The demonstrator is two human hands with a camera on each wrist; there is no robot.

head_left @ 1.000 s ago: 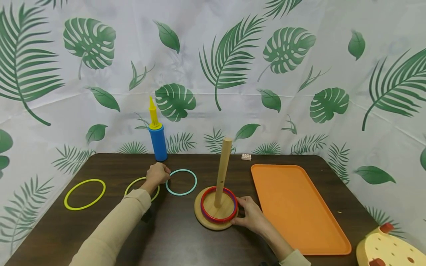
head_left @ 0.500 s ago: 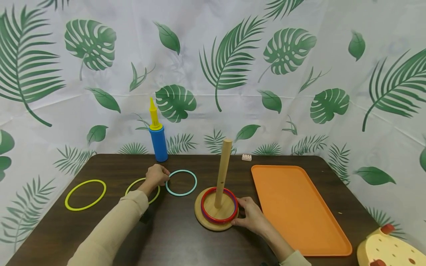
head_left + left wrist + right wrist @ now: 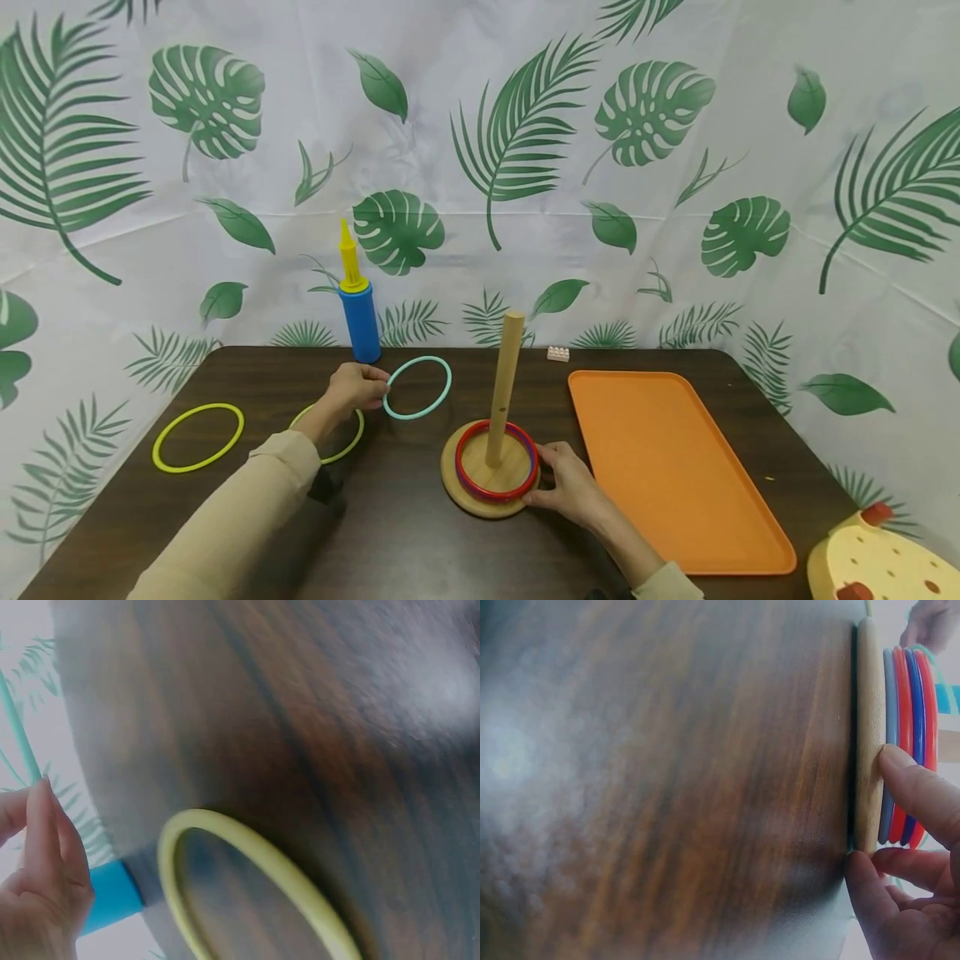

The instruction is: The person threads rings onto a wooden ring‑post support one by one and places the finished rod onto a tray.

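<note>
- Just right of the left hand (image 3: 356,387), a teal ring (image 3: 411,417) is hanging tilted; thumb and fingers are pinching the side nearest them.
- Left of the right hand (image 3: 570,492), the wooden base (image 3: 448,475) is resting on the table (image 3: 405,542), thumb and fingers gripping its rim, with the wooden peg (image 3: 503,392) standing at its middle and the stacked rings (image 3: 918,712) lying around it.
- Because the left hand is holding the teal ring at one point only, it could be pivoting or slipping out; carried too low, it could be striking the peg.
- Should the right hand's grip be too loose, such a knock could be sliding or tipping the base; its thumb, touching the rings' side, could be nudging them off-centre.
- Beneath the left wrist, a yellow-green ring (image 3: 270,859) is lying where a low sweep could be dragging it.
- Beside the right thumb, the right wrist view is revealing four rings: grey-blue, red, blue, red; from the head, the top red one is mostly covering the others.
- At the left fingertips, the left wrist view is showing the pinch plainly, but only the head view is giving the ring's full outline.
</note>
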